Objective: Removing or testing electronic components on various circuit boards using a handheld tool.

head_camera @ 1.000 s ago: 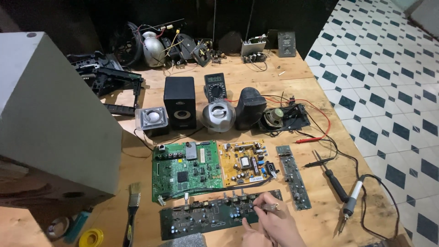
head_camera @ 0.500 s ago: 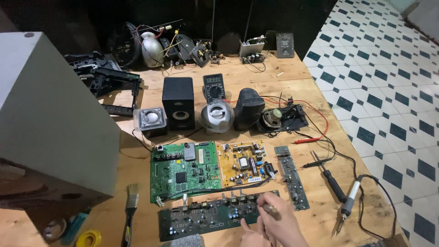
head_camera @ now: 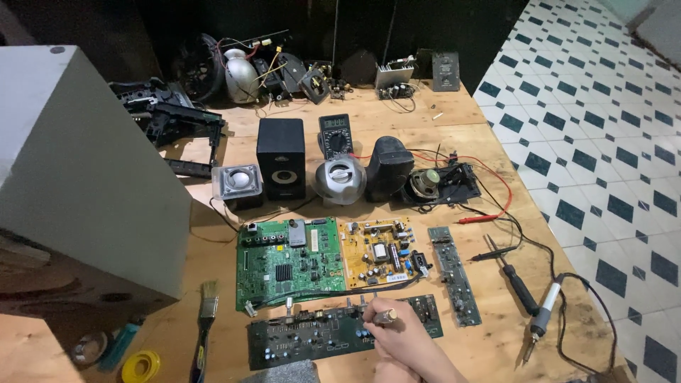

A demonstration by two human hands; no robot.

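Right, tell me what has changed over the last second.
Very little. The hand at the near edge has shifted slightly left along the dark circuit board, its fingers pinching a small metal part over the board as before. Which hand it is cannot be told. The green board, yellow board, speakers, brush and soldering iron lie where they were.

Bare plywood is lying open between the narrow strip board (head_camera: 451, 275) and the screwdriver (head_camera: 516, 279), while the big grey cabinet (head_camera: 85, 177) and paintbrush (head_camera: 205, 328) are crowding the left approach.
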